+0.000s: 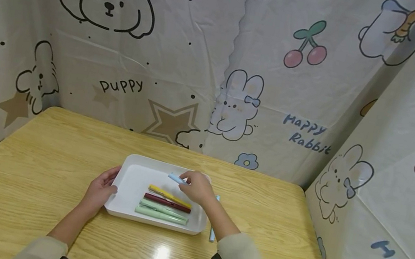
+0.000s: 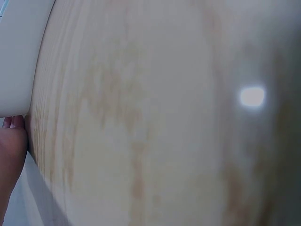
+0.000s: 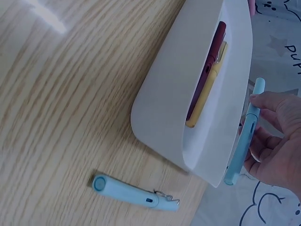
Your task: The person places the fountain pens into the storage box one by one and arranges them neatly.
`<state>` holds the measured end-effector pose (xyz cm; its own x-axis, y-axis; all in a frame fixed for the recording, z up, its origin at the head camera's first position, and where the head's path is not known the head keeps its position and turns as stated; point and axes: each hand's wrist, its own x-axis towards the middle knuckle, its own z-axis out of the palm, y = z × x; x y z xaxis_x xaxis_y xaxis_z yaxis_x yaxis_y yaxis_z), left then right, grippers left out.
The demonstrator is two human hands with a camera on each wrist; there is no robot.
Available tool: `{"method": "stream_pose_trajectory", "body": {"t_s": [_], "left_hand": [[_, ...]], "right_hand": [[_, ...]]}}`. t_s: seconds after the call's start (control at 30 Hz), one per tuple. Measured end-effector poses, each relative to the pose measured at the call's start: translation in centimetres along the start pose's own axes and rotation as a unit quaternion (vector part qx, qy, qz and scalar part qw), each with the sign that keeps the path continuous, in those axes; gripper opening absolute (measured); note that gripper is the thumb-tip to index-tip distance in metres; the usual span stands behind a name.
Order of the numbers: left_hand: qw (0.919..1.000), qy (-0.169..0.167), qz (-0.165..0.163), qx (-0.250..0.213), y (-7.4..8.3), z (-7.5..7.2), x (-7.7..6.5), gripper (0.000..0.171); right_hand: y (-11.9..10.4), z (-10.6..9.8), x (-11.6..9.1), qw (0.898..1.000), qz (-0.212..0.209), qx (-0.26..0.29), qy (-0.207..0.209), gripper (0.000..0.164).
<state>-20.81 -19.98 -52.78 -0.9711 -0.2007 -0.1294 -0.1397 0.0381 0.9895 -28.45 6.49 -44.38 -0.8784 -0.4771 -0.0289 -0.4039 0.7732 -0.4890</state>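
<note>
A white tray (image 1: 128, 187) lies on the wooden table. My left hand (image 1: 98, 191) grips its left side, thumb at the rim and fingers along the outer wall. Over the tray's far right part, my right hand (image 1: 198, 187) pinches a light blue pen (image 3: 242, 148) between thumb and fingers. Inside the tray lie a yellow pen (image 1: 170, 195), a dark red pen (image 1: 167, 203) and two light green pens (image 1: 160, 215), side by side. In the left wrist view only part of the left hand (image 2: 11, 146) shows beside the tray wall.
A second light blue pen (image 3: 127, 192) lies on the table (image 3: 70, 103) just outside the tray's right side, partly behind the right forearm in the head view. Printed curtains (image 1: 186, 61) hang along the table's back and sides.
</note>
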Motion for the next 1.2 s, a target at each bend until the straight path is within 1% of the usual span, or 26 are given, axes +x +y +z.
{"method": "stream_pose_trajectory", "body": {"t_s": [0.27, 0.5, 0.73, 0.9, 1.03, 1.2], "left_hand": [[1.0, -0.001, 0.001, -0.002, 0.1, 0.0, -0.1, 0.069], [1.0, 0.003, 0.0, 0.006, 0.1, 0.1, 0.0, 0.07], [0.9999, 0.006, -0.003, 0.008, 0.1, 0.1, 0.0, 0.07], [1.0, 0.005, -0.003, 0.003, 0.3, 0.1, -0.2, 0.069], [1.0, 0.005, -0.002, -0.003, 0.4, 0.0, -0.3, 0.069], [1.0, 0.0, -0.004, -0.004, 0.4, 0.0, -0.3, 0.069]], "right_hand": [[-0.8, 1.0, 0.7, 1.0, -0.003, -0.001, -0.013, 0.022], [-1.4, 1.8, 1.2, 1.0, 0.018, -0.01, -0.023, 0.023], [-1.4, 2.9, 1.4, 0.999, 0.033, -0.001, -0.029, 0.024], [-1.3, 3.5, 1.7, 0.999, 0.029, -0.003, -0.025, 0.024], [-1.2, 3.9, 2.0, 0.999, 0.028, -0.014, -0.021, 0.024], [-1.2, 4.4, 2.1, 0.999, 0.038, -0.024, -0.021, 0.024]]}}
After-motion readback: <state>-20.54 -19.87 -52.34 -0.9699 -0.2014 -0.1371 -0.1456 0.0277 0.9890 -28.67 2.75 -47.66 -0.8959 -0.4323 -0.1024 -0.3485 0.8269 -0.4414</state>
